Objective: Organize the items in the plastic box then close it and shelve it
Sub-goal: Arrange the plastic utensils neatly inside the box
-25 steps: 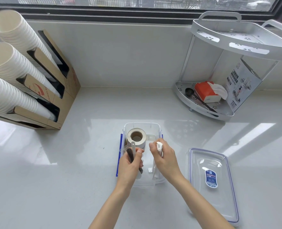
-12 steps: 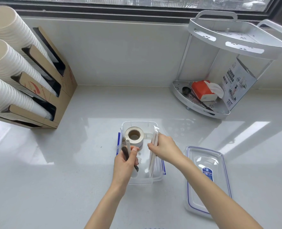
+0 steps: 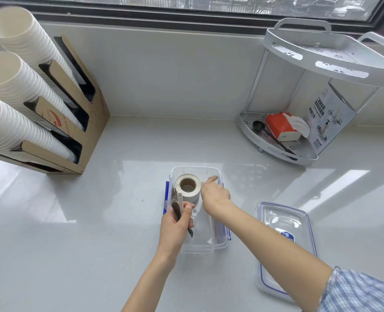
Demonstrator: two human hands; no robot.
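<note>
A glossy white countertop (image 3: 78,221) fills most of the frame and meets a plain white backsplash wall (image 3: 175,75) across the upper middle; above it, along the top edge, runs a dark-framed window (image 3: 186,12) admitting daylight, which shows as pale reflected patches on the counter. In the upper left stands a brown cardboard dispenser rack (image 3: 82,109) holding three slanted stacks of white paper cups (image 3: 13,84). In the upper right corner sits a white two-tier metal corner shelf (image 3: 321,55), its lower tier carrying an orange tissue pack (image 3: 278,124), a black long-handled scoop (image 3: 258,126) and a grey printed carton (image 3: 330,118).
</note>
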